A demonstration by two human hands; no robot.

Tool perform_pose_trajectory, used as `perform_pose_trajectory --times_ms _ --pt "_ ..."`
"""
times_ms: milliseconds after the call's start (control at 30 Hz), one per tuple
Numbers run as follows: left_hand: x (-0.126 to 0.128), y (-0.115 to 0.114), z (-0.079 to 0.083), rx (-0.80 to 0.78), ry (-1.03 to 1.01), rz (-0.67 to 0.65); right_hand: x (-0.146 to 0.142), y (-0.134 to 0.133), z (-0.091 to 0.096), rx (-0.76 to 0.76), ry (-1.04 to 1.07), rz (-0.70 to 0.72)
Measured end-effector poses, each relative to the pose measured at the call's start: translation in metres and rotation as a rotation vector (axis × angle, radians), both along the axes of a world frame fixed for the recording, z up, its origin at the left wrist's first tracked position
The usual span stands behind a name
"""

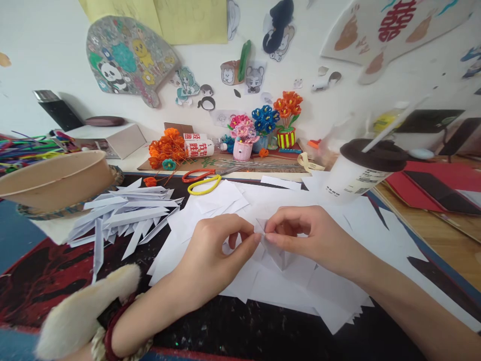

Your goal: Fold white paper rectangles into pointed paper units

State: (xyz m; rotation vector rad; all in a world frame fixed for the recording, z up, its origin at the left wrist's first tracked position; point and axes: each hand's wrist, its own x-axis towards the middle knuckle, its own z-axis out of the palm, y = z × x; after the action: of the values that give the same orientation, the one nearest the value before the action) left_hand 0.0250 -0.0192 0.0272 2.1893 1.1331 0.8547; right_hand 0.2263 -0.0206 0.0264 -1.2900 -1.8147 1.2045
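Observation:
Between my two hands is a small folded piece of white paper point(276, 254), its lower point angled down over the loose sheets. My left hand point(221, 250) pinches its upper left edge between thumb and forefinger. With thumb and forefinger, my right hand point(300, 230) grips the top right side, close to the left fingertips. Beneath both hands lies a spread of white paper sheets point(233, 288). Off to the left, a pile of folded white paper strips point(124, 210) rests on the dark mat point(225, 333).
Beyond the sheets lie scissors point(205, 181) with red and yellow handles. A lidded cup point(356, 173) with a straw stands at right, a round tan bowl point(56, 175) at left. Pipe-cleaner flowers point(171, 145) and small flower pots point(243, 149) line the back by the wall.

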Motion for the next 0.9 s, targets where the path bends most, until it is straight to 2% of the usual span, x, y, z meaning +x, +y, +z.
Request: perform_pose_trajectory --times_ms 100,233,300,467,667,800,900 --pt "0.000 -0.001 0.001 0.015 -0.011 0.001 -0.001 -0.001 0.002 0.032 0.013 -0.016" --pt "0.000 -0.001 0.001 0.063 -0.031 0.025 -0.004 -0.007 0.006 0.220 0.006 -0.149" --pt "0.000 -0.001 0.001 0.081 -0.041 0.030 -0.006 -0.009 0.007 0.271 0.000 -0.167" --pt "0.000 0.000 -0.001 0.050 -0.053 0.000 -0.009 -0.007 0.003 0.144 -0.014 -0.138" --pt "-0.001 0.001 0.003 -0.104 -0.065 0.022 -0.001 0.001 0.001 0.069 0.084 -0.212" --pt "0.000 0.001 0.006 -0.168 -0.071 0.017 0.002 0.003 0.001 -0.087 0.154 -0.049" --pt "0.001 0.001 0.007 -0.195 -0.066 0.016 -0.001 0.002 -0.001 -0.117 0.116 0.021"
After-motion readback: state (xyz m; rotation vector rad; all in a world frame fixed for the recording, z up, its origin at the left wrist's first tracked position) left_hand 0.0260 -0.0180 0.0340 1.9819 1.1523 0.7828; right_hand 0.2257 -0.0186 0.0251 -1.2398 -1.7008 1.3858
